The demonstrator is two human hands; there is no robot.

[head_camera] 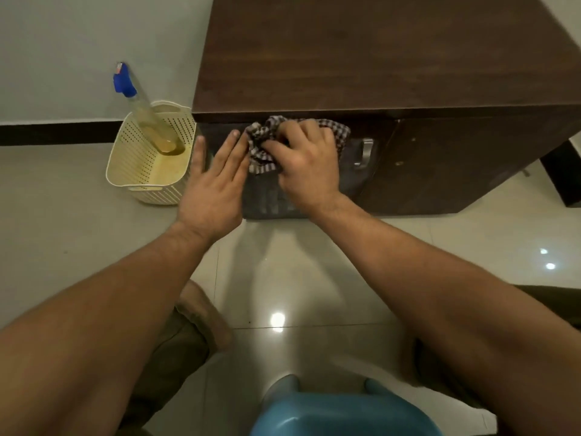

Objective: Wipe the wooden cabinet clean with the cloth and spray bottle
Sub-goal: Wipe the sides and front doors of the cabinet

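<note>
A dark brown wooden cabinet [377,58] stands against the wall, seen from above. My right hand [305,162] presses a checkered cloth [336,132] against the top of the left cabinet door, fingers bunched on the fabric. My left hand [213,180] lies flat and open against the same door, just left of the cloth, holding nothing. A clear spray bottle [147,121] with a blue trigger head leans inside a cream perforated basket [125,158] on the floor left of the cabinet. A metal door handle [364,152] shows to the right of the cloth.
Glossy pale floor tiles [298,262] spread in front of the cabinet. A blue plastic stool [342,413] sits below me at the bottom edge. My knees show at both sides. A grey wall with a black skirting strip [56,132] runs on the left.
</note>
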